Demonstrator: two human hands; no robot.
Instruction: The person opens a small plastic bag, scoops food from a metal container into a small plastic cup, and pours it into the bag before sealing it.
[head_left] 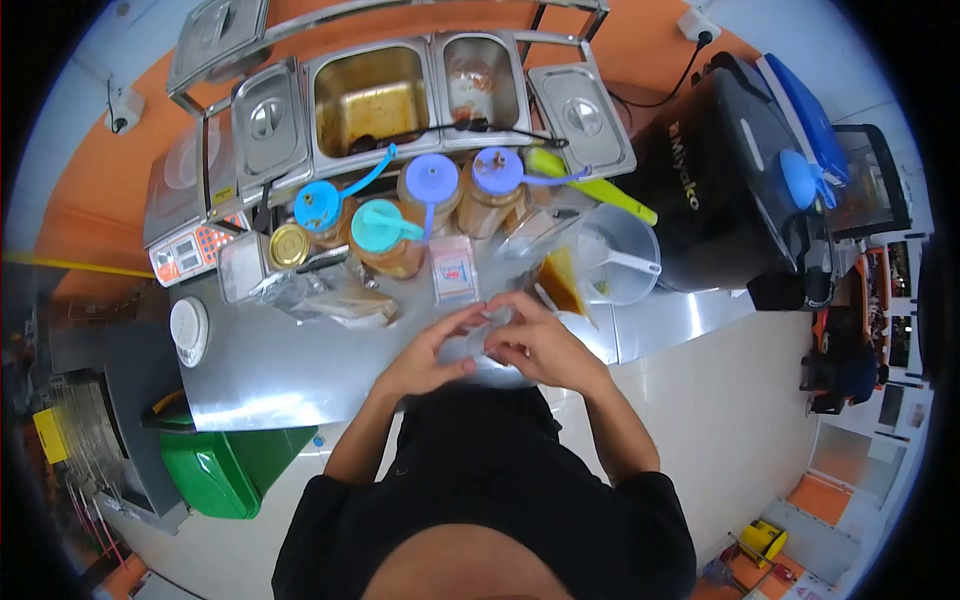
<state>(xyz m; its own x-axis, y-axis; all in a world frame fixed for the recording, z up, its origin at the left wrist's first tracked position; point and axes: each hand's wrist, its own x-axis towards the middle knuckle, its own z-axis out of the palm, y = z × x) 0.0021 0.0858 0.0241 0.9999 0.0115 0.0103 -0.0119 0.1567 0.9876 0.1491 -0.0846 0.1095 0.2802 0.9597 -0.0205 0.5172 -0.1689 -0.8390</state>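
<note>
Hands: our left hand (432, 352) and right hand (540, 345) pinch one small clear plastic bag (487, 335) over the steel counter (270, 360).
Jars: we count four lidded sauce jars (385, 240).
Pans: two open steel pans (368, 97).

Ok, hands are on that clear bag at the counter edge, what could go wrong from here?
The clear bag sits between left hand and right hand near the counter edge; it may slip off. The jars and measuring jug stand close behind, so an elbow or reach might knock them.
</note>
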